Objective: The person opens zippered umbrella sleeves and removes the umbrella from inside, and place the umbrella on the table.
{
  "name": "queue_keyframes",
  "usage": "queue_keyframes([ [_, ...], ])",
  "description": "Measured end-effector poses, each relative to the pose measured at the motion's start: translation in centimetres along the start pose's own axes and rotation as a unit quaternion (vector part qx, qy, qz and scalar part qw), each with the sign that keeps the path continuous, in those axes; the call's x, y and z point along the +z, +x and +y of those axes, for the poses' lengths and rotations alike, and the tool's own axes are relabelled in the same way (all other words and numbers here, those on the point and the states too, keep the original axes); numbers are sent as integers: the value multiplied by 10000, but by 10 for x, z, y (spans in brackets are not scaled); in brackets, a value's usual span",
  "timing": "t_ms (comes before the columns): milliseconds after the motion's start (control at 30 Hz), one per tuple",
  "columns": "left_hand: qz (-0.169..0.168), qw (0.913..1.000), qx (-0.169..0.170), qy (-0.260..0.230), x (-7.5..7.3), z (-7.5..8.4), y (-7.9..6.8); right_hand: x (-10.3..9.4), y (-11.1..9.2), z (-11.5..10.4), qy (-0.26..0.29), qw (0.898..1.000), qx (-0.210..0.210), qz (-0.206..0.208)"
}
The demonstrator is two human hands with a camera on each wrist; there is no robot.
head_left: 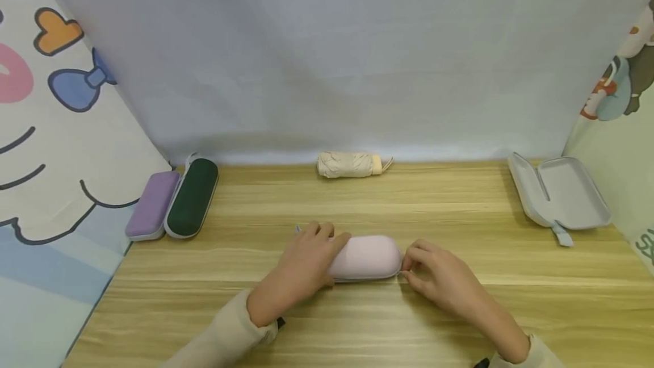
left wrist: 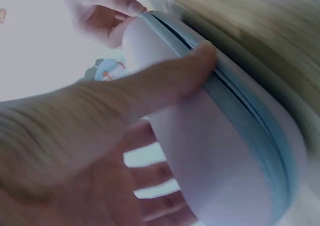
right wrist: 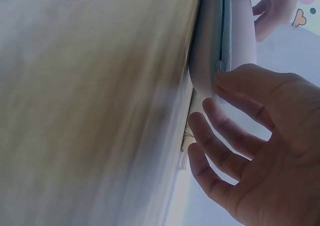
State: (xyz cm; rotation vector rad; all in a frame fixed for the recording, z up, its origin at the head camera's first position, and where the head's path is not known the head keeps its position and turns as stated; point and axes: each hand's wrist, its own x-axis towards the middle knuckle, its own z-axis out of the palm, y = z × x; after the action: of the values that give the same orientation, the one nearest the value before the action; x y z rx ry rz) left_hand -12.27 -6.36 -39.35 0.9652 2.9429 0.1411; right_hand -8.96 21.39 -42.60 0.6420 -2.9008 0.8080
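A pale pink zip-up glasses case (head_left: 368, 257) lies lengthwise on the wooden table. My left hand (head_left: 309, 257) grips its left part from above, the thumb on the grey-blue zip edge (left wrist: 250, 131) in the left wrist view. At the case's right end my right hand (head_left: 439, 277) pinches the zipper pull between thumb and forefinger; its other fingers are loosely bent. In the right wrist view the metal zip slider (right wrist: 220, 65) shows just by the thumb tip. A dark gap runs between the zip's two edges. The pull itself is mostly hidden by the fingertips.
A purple case (head_left: 152, 203) and a dark green case (head_left: 193, 197) lie side by side at the table's left edge. A folded beige umbrella (head_left: 347, 164) lies at the back. On the right stands an opened light grey case (head_left: 574, 192) with a strap.
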Motion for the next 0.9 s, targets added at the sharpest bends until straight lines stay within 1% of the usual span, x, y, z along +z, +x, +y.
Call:
queue_keyframes([
  [133, 160, 9996, -182, 126, 0, 6, -1, -1, 1, 0, 21, 10000, 42, 52],
  [233, 260, 9993, -228, 169, 1, 7, -2, -2, 2, 1, 42, 9999, 87, 58],
  [367, 349, 9990, -166, 204, 2, 6, -2, -4, 4, 3, 38, 9999, 128, 47],
  [600, 351, 9991, -58, 210, 1, 3, -2, -8, 9, 6, -111, 9999, 91, 34],
  [900, 532, 9981, 91, 287, 5, 0, -2, -12, 16, 9, -198, 9996, 115, 166],
])
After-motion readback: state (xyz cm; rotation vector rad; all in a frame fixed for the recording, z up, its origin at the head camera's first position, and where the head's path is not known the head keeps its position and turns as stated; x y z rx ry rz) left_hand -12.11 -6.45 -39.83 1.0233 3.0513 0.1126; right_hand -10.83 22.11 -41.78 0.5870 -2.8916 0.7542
